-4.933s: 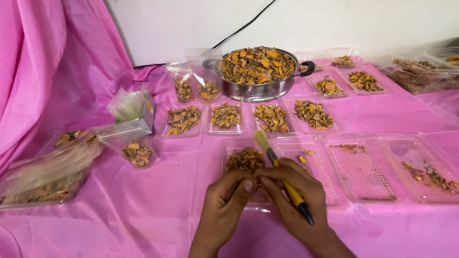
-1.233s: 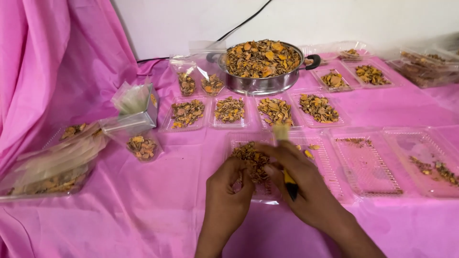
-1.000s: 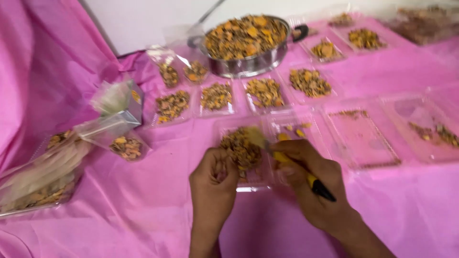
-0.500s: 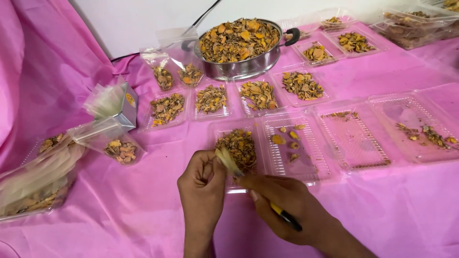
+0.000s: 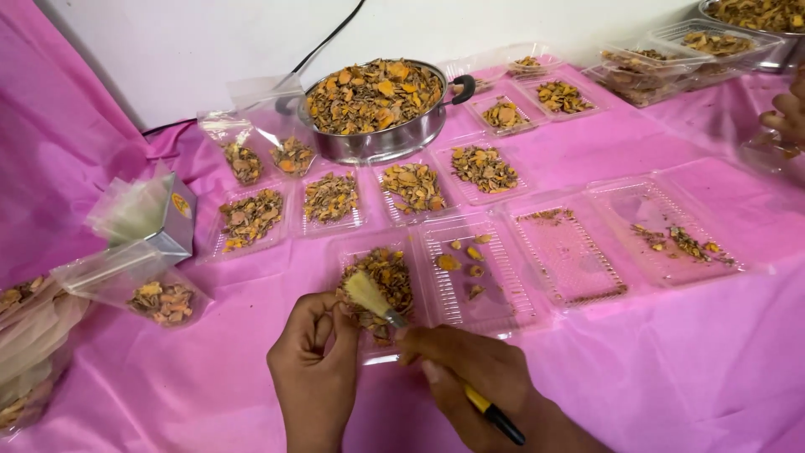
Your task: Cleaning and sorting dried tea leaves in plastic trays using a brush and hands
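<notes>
My right hand grips a small brush with a yellow and black handle, its pale bristles pointing up-left. The bristles touch my left hand, whose fingers are curled around something small that I cannot make out. Both hands hover at the near edge of a clear plastic tray that holds a heap of dried orange-brown slices. Beside it on the right, a second clear tray carries only a few yellow slices.
A steel pan heaped with dried slices stands at the back. Several small filled trays line up before it. Plastic bags lie left, two nearly bare trays right. Another person's hand shows at the right edge.
The view has swung right, so everything sits further left in the frame. The brush moved from over the tray's heap to my left hand's fingers. Another person's hand appeared at right.
</notes>
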